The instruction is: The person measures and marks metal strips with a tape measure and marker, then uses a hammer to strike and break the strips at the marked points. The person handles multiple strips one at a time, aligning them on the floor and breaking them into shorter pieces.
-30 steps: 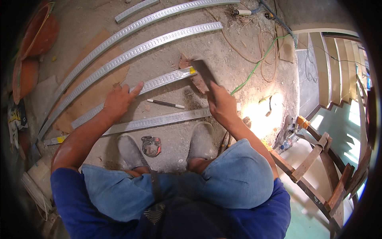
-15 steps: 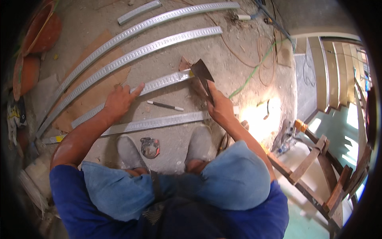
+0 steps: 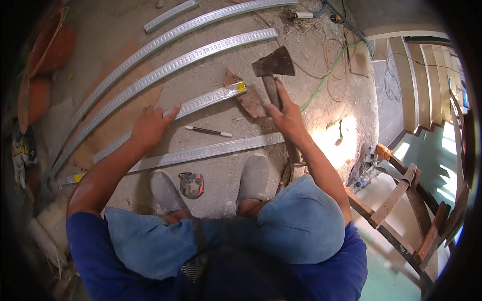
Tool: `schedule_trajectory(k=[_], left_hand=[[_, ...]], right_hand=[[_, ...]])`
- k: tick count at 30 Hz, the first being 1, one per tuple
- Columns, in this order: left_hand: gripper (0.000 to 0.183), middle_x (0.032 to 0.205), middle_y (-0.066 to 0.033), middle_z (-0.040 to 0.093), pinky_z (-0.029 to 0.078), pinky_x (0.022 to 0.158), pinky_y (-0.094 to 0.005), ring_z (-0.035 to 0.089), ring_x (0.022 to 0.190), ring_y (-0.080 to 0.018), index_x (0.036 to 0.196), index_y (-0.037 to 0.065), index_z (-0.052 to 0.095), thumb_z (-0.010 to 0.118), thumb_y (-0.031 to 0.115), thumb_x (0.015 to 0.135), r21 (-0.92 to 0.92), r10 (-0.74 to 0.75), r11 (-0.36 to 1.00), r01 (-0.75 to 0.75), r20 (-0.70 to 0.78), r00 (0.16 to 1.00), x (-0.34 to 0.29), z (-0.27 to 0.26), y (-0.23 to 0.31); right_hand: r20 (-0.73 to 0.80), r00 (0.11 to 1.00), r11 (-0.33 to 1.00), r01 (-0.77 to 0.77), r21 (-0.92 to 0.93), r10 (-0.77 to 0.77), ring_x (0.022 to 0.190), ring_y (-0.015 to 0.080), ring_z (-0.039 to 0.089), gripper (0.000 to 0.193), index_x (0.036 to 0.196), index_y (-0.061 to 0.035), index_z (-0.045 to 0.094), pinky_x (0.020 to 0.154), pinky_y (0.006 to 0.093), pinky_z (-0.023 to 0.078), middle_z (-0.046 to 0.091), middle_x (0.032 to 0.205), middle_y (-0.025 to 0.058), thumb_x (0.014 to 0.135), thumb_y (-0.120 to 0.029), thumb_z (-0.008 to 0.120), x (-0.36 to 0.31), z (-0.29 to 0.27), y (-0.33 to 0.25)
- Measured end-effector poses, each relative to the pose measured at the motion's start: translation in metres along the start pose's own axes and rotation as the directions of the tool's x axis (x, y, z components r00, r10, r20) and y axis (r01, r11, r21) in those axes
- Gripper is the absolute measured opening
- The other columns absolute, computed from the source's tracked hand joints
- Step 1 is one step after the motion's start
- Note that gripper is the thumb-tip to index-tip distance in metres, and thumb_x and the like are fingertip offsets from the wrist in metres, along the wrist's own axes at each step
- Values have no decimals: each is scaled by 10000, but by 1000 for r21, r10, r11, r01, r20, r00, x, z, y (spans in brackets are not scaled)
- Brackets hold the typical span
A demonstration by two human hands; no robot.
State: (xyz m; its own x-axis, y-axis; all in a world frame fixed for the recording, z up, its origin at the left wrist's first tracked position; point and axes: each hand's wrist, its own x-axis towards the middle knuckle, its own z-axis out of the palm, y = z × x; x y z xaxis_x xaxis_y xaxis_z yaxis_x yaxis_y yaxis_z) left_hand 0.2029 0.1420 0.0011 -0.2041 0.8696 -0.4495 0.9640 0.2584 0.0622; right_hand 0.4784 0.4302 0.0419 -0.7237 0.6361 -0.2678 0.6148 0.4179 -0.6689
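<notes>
My right hand [image 3: 291, 121] is closed around the wooden handle of an axe [image 3: 274, 63]; its dark, worn head points away from me. The blade stands clear of a short silver metal channel [image 3: 203, 102], to the right of its end, which carries a yellow mark [image 3: 241, 87]. My left hand [image 3: 149, 126] grips this channel near its middle, index finger stretched along it. Under the channel's right end lies a reddish-brown wood piece [image 3: 252, 103]. Between the hands, a black-and-white marker pen [image 3: 208, 131] rests on the floor.
Another channel [image 3: 211, 152] lies nearer my feet, and two long channels [image 3: 216, 49] and a short offcut [image 3: 170, 16] lie beyond. A tape measure [image 3: 191, 185] sits between my shoes. Cardboard [image 3: 120, 108] is under the channels. Right: green cable [image 3: 326, 80], wooden frame [image 3: 394, 200].
The axe has lifted off the channel's marked end and moved right and away, its head turning so the broad side shows. My left hand has stayed on the channel.
</notes>
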Motion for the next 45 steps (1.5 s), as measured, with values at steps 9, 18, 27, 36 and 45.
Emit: schedule_trajectory(k=[9,18,27,36,45], left_hand=[[685,937,-134,560,504,743,-452,588,891,-296,1536,302,382,548,73,912,-74,35,996,-38,-48,998,-2,-21,-4],[509,943,-74,547,408,833,-418,535,908,-249,1391,245,587,583,103,902,139,374,926,-350,-452,810,2,-150,61],[501,1048,-119,583,463,886,-457,575,1025,-341,1170,61,565,773,153,723,-375,275,852,-366,-275,921,-38,-25,71],[353,1081,-193,629,520,860,-476,645,994,-375,1117,39,556,660,75,782,-307,242,939,-155,272,931,-42,-6,25],[412,1073,-156,630,530,861,-445,645,1017,-351,1121,67,571,761,153,766,-108,50,994,-12,360,932,-58,-19,8]], right_hand=[[-3,1000,833,-7,-554,6,1057,439,634,674,1465,-79,440,889,455,514,656,1154,264,888,-278,728,26,-51,22],[475,769,813,557,-171,-427,963,392,672,670,1389,-22,509,829,443,530,675,1111,226,853,-342,752,13,-27,-118],[-85,994,936,89,341,-64,671,207,665,504,1218,-6,559,590,349,538,664,813,82,829,-238,780,21,-90,-68],[-242,955,489,129,863,174,671,137,547,572,1359,6,424,540,275,469,534,825,37,897,-179,705,11,-127,-9],[-233,946,266,171,949,225,529,132,486,396,1321,-112,420,439,272,408,515,720,34,1036,-356,545,18,-115,31]])
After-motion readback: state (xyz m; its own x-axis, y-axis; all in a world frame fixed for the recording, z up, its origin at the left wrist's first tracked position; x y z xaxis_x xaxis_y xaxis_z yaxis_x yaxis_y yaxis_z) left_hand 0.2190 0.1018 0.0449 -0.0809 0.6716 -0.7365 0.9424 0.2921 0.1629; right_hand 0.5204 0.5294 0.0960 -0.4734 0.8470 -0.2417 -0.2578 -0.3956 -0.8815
